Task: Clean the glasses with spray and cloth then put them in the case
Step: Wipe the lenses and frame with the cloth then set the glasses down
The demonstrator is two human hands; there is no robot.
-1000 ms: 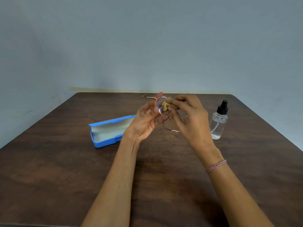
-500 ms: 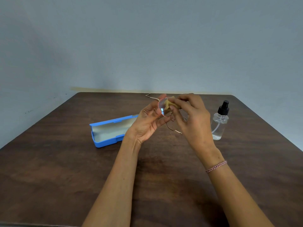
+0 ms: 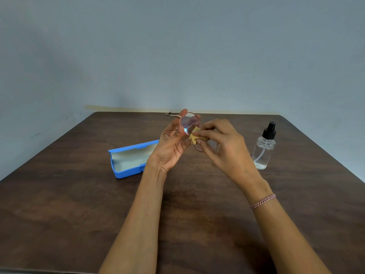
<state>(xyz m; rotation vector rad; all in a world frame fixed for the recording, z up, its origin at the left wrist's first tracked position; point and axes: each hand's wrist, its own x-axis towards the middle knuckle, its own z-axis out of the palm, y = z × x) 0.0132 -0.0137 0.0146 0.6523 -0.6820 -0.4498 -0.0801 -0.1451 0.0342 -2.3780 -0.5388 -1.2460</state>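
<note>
Round thin-rimmed glasses (image 3: 189, 122) are held up above the middle of the brown table (image 3: 59, 204). My left hand (image 3: 172, 142) pinches the rim of one lens between thumb and fingers. My right hand (image 3: 221, 142) pinches a small yellow cloth (image 3: 194, 137) against the lower edge of that lens. The second lens and one temple are partly hidden behind my right hand. A blue case (image 3: 129, 158) lies open on the table left of my hands, its pale lining showing. A clear spray bottle (image 3: 264, 147) with a black nozzle stands upright to the right.
A plain grey wall runs behind the table's far edge. The table's left and right edges slant toward me.
The glasses have turned so the lens faces me more fully and sits higher. The cloth has slid from the lens middle down to its lower right edge.
</note>
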